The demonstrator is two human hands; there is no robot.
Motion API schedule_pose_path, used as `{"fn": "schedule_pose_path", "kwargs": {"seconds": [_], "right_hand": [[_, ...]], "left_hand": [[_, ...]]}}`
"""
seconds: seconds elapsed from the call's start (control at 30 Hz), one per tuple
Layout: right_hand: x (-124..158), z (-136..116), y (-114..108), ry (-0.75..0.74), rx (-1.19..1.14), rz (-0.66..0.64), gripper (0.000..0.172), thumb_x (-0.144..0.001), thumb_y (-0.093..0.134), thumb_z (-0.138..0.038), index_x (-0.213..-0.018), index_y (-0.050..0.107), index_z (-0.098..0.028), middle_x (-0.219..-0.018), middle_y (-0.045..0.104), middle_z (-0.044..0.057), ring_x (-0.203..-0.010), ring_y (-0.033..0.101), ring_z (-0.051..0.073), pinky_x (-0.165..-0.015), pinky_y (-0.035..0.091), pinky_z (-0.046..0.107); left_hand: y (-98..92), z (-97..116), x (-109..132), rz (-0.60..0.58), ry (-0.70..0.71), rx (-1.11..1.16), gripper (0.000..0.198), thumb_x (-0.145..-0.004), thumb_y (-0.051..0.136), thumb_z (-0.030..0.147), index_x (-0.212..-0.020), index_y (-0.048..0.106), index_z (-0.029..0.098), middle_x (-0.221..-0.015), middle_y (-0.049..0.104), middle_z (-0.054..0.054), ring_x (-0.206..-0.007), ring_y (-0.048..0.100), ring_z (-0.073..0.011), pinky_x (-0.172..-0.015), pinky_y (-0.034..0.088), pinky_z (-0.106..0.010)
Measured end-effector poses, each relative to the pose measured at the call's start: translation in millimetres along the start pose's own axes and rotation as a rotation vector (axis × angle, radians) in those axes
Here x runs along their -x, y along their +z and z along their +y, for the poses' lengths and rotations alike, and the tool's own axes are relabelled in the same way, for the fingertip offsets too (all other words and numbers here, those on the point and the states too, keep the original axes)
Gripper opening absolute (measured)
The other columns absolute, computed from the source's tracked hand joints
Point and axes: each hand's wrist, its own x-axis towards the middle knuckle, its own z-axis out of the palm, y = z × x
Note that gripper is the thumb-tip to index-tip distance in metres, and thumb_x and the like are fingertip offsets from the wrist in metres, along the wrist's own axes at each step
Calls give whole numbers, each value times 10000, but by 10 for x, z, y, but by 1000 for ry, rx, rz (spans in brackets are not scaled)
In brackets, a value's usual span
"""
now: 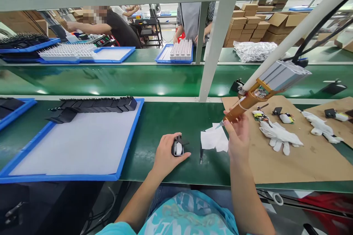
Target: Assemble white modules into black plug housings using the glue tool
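Left hand point(165, 150): gripped a black-cased unit point(178, 148) towards the green bench's point(160, 117) near edge. Right hand point(238, 132): gripped an amber dispensing syringe point(239, 108), nozzle point(220, 125) by white paper slips point(213, 140). Apparent risk: unsteady aim could have dragged the nozzle, displacing slips.

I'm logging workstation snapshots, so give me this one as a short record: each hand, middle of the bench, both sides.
Left hand: holds a small black case with a white part inside
Right hand: grips a brown tube tool, nozzle pointing down and left
Between hands: white slips on the green bench
Left side: blue tray, with black cases along its far edge
Right side: white gloves on brown sheeting
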Motion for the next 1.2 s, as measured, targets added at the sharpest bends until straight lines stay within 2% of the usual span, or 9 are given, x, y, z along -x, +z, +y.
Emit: {"fn": "schedule_pose_path", "kwargs": {"seconds": [0.13,0.2,0.27,0.37,0.47,0.57,0.67,0.87,1.2], "right_hand": [[35,-16,-47,-79,127,72,607,-822,661,-299,-1378,418,-316,-1431,454,55,-1343,423,230,-1109,352,473],[161,-50,-24,-111,184,54,528,-846,638,-302,-1342,454,-313,-1391,482,64,-1282,483,226,-1059,410,452],[308,-107,13,-74,259,-205,390,-856,630,-326,-1235,546,-290,-1224,588,73,-1065,614,213,-906,513,397],[464,-221,57,-31,387,-651,306,-835,665,-354,-1126,614,-275,-991,657,49,-807,644,178,-722,556,336],[492,-317,55,-84,477,-802,364,-848,656,-328,-1203,583,-291,-1034,670,49,-758,633,158,-714,575,334],[426,-346,14,-172,520,-883,388,-884,601,-262,-1267,546,-296,-1210,650,59,-893,665,179,-793,588,359],[314,-302,-18,-227,524,-913,345,-908,554,-206,-1240,579,-297,-1174,690,34,-1024,665,200,-864,574,380],[164,-170,35,-288,320,-885,206,-910,557,-166,-999,696,-290,-952,752,-6,-941,682,178,-840,569,362],[320,-112,91,-601,564,-667,284,-888,574,-149,-1098,675,-311,-925,760,20,-724,602,194,-625,547,364]], "left_hand": [[-42,121,-29,-13,64,-8,675,-763,744,398,-1355,444,275,-1153,580,-77,-1064,561,-250,-890,509,-388],[-52,166,-40,-34,121,-14,720,-787,724,381,-1414,380,300,-1151,572,-75,-1056,562,-243,-890,505,-378],[-55,194,-48,-71,175,3,753,-801,711,367,-1444,324,310,-1157,574,-74,-1058,564,-238,-908,497,-378],[-62,208,-52,-123,147,85,741,-779,726,355,-1406,338,286,-1145,594,-69,-1049,584,-234,-904,503,-378],[-90,191,-46,-142,28,167,603,-736,756,335,-1249,447,257,-1163,611,-65,-1042,613,-230,-891,517,-376],[-142,147,-39,-186,-19,268,468,-765,727,292,-1160,480,249,-1252,605,-72,-1101,612,-224,-935,509,-384],[-204,86,-34,-230,-16,412,334,-811,668,251,-1121,542,239,-1302,570,-94,-1162,583,-235,-912,528,-368],[-227,-17,12,-383,-26,705,334,-757,748,295,-1077,669,244,-1116,524,-89,-1033,577,-229,-751,556,-297],[-135,-17,28,-192,-282,1021,363,-732,783,345,-1034,643,203,-988,666,-58,-924,627,-204,-822,510,-303]]}}
